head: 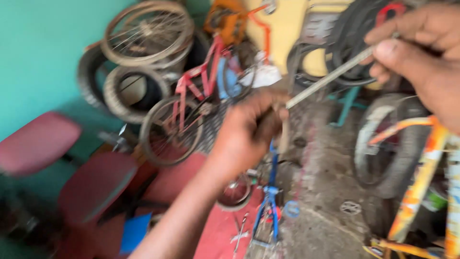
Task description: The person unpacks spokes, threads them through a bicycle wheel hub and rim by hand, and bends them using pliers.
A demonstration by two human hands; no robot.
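Your right hand (421,52) pinched a thin metal rod (330,76); your left hand (249,129) clenched its lower end, steadying it.

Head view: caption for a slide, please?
Both hands grip a thin metal rod above a blue bike frame.

Two hands (249,127), one metal rod (330,76)

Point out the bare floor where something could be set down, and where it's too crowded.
Free: the grey concrete floor between the blue bicycle frame and the orange-yellow bicycle. Crowded: the back wall, with stacked tyres and the red bicycle; lower left, the red chair. Both hands, left and right, grip a metal rod.
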